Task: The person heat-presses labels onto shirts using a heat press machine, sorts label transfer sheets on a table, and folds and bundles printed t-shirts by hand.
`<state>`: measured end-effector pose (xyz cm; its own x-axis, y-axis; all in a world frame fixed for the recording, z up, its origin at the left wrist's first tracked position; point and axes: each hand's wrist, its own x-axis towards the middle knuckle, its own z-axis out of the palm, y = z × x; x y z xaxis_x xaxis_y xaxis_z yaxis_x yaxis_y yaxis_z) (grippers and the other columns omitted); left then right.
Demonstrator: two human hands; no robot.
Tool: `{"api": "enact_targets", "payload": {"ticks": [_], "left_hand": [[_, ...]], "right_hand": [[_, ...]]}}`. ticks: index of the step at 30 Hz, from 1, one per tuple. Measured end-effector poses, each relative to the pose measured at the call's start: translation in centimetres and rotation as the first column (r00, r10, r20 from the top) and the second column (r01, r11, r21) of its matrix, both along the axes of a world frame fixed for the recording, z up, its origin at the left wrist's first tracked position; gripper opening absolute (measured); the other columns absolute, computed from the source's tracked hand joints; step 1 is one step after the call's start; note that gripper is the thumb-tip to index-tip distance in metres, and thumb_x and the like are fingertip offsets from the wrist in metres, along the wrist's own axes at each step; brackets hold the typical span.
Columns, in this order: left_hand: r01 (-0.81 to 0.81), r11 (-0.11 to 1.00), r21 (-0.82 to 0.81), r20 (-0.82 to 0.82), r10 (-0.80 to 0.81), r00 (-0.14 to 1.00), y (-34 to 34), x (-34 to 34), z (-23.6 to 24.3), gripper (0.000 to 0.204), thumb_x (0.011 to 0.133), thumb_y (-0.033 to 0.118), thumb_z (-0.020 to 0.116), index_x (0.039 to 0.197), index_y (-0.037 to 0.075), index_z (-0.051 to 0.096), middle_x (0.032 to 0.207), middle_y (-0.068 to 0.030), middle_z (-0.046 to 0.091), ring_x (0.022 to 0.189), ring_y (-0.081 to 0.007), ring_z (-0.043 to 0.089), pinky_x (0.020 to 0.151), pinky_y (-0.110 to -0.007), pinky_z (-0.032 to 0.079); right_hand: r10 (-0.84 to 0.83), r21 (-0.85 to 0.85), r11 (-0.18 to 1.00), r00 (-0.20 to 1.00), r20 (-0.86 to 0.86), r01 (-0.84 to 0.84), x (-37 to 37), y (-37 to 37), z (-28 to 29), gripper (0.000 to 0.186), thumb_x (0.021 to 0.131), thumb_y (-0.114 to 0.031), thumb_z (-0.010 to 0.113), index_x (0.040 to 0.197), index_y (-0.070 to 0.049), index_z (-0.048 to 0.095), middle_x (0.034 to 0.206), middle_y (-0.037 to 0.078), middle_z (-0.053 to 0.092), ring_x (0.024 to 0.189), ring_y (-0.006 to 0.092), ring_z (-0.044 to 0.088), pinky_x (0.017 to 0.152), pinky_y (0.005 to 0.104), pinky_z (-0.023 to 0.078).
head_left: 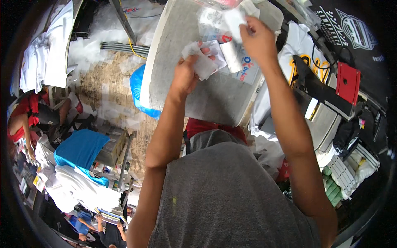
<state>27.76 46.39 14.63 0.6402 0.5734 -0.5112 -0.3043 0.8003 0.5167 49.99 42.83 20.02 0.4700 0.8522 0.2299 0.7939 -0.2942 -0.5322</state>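
Over the grey-topped table [173, 37], my left hand [186, 76] is closed on a small stack of thin white sheets [205, 67], some translucent, with fingertips showing at the stack's far side. My right hand [260, 43], farther out and to the right, pinches a white piece [235, 25] between thumb and fingers. That piece is smeared by motion; I cannot tell whether it is paper or film. Between my hands a small white roll [231, 58] lies on a clear printed plastic bag [250, 70]. More white sheets [211, 17] lie on the bag's far part.
A blue plastic bag [140, 93] hangs by the table's left edge. To the right are a white printed shirt [289, 53] and a machine with a red plate [347, 84]. A person in red [29, 111] sits at far left, near blue cloth [80, 151] and white garments [82, 186].
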Motion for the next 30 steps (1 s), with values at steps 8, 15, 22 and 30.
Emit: {"api": "enact_targets", "payload": {"ticks": [8, 15, 22, 30], "left_hand": [[-0.030, 0.998, 0.053, 0.035, 0.028, 0.999, -0.9, 0.6, -0.8, 0.050, 0.103, 0.030, 0.055, 0.143, 0.002, 0.045, 0.125, -0.0128, 0.062, 0.107, -0.0266, 0.065, 0.091, -0.043, 0.056], [-0.074, 0.997, -0.001, 0.005, 0.074, 0.997, -1.1, -0.2, -1.5, 0.036, 0.105, 0.020, 0.047, 0.135, 0.001, 0.050, 0.110, -0.0140, 0.066, 0.100, -0.0323, 0.069, 0.088, -0.047, 0.057], [-0.069, 0.998, 0.007, -0.008, 0.069, 0.998, -0.9, 0.1, -1.3, 0.036, 0.105, 0.017, 0.045, 0.136, -0.002, 0.047, 0.110, -0.0159, 0.066, 0.101, -0.0329, 0.069, 0.089, -0.048, 0.058], [-0.049, 0.999, -0.008, -0.008, 0.049, 0.999, -0.7, 0.1, -1.7, 0.038, 0.105, 0.019, 0.045, 0.137, -0.002, 0.047, 0.112, -0.0167, 0.066, 0.101, -0.0331, 0.069, 0.089, -0.048, 0.058]], "right_hand": [[0.269, -0.085, 0.919, 0.770, -0.579, -0.385, -7.6, -3.3, -0.7, 0.034, 0.084, -0.015, 0.074, 0.114, -0.003, 0.065, 0.101, 0.016, 0.070, 0.089, 0.0293, 0.070, 0.078, 0.0351, 0.056], [0.159, -0.128, 0.981, 0.983, 0.086, -0.147, -0.6, 3.8, -4.4, 0.040, 0.078, -0.021, 0.078, 0.111, -0.003, 0.064, 0.121, 0.018, 0.061, 0.115, 0.0367, 0.058, 0.097, 0.0439, 0.049], [0.383, -0.285, 0.871, 0.916, -0.116, -0.400, 3.2, 4.9, -4.5, 0.018, 0.084, -0.017, 0.063, 0.088, -0.001, 0.068, 0.088, 0.025, 0.066, 0.086, 0.0390, 0.066, 0.080, 0.0467, 0.051], [0.187, -0.461, 0.850, 0.965, -0.185, -0.254, 4.9, 6.8, -3.2, 0.019, 0.086, -0.020, 0.063, 0.088, -0.002, 0.070, 0.089, 0.025, 0.068, 0.086, 0.0360, 0.068, 0.079, 0.0450, 0.052]]}}
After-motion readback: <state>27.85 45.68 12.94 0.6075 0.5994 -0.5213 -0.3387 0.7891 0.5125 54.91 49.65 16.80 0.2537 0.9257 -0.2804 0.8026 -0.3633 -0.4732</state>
